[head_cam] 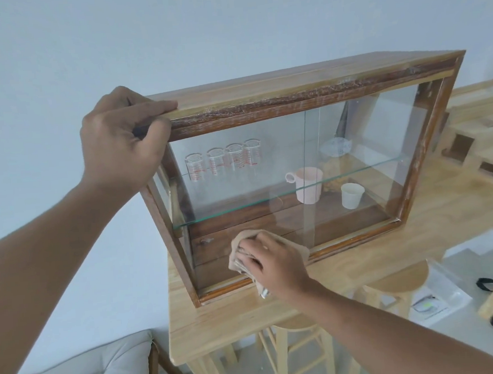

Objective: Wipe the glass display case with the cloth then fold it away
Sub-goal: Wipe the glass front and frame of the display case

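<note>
Your right hand (274,262) is pressing the bunched cloth (246,257) against the display case's (306,95) lower front glass, near the bench's (234,319) front edge; wiping is underway. Your left hand (122,137) is gripping its top-left corner. Next, sweep upward.

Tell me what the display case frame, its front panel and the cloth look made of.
Display case frame: wood, dark-stained front with worn, whitish scuffs; paler top.
Front panel: clear glass; the cups show through and it carries faint reflections.
Cloth: soft beige fabric, crumpled under the right hand; fibre unclear.
</note>
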Available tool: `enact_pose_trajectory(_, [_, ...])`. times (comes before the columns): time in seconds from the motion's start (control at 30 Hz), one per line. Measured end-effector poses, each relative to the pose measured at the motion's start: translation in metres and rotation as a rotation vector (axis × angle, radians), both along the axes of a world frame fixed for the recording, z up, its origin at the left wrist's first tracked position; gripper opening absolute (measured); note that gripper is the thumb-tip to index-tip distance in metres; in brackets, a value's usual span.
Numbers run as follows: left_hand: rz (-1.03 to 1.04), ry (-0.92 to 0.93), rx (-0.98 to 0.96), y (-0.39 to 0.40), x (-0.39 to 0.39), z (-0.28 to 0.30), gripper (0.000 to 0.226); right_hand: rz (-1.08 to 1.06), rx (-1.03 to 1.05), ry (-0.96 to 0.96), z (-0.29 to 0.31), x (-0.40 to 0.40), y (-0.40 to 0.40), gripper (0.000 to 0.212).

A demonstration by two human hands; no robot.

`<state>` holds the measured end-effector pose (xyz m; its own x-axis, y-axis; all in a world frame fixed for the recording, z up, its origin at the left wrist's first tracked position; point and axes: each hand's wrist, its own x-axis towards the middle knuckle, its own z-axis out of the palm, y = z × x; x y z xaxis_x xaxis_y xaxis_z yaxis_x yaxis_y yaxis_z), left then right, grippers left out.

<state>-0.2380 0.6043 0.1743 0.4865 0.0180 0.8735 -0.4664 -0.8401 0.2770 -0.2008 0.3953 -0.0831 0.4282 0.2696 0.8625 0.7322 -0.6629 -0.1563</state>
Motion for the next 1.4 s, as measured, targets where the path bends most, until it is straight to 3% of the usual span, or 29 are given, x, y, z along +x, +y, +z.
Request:
enact_pose_trajectory(0.13, [-0.011,-0.002,-0.003,0.0,0.0,-0.001,0.032,-0.021,0.019,0.019,0.006,-0.002,-0.008,0.003])
enact_pose_trajectory(0.33, [-0.019,-0.046,0.003,0.0,0.002,-0.002,0.032,-0.109,0.182,-0.206,0.126,0.02,-0.033,0.009])
enact_pose_trajectory(0.4, [-0.025,-0.057,0.003,-0.001,0.002,-0.003,0.032,-0.121,0.184,-0.227,0.14,0.025,-0.04,0.009])
enact_pose_trajectory(0.53, [-0.011,-0.055,-0.015,0.0,0.002,-0.003,0.032,-0.137,0.142,-0.146,0.092,0.025,-0.056,0.009])
enact_pose_trajectory(0.67, [-0.024,-0.034,-0.038,-0.001,0.002,-0.003,0.032,-0.164,0.122,0.092,0.012,0.017,-0.074,0.023])
enact_pose_trajectory(0.73, [-0.023,-0.033,-0.053,-0.001,0.002,-0.002,0.032,-0.182,0.076,0.202,-0.018,0.009,-0.073,0.019])
enact_pose_trajectory(0.8, [-0.016,-0.034,-0.064,-0.002,0.002,-0.002,0.032,-0.175,0.01,0.181,-0.033,0.004,-0.06,0.011])
enact_pose_trajectory(1.03, [-0.01,-0.035,-0.028,0.0,0.003,-0.003,0.032,0.042,-0.146,0.125,-0.033,-0.023,0.03,0.013])
enact_pose_trajectory(1.27, [-0.008,-0.059,-0.025,0.0,0.005,-0.004,0.031,0.064,0.058,-0.093,0.056,-0.016,0.06,0.002])
enact_pose_trajectory(1.4, [-0.013,-0.068,-0.035,0.001,0.007,-0.005,0.031,0.022,0.144,-0.231,0.114,-0.004,0.063,0.01])
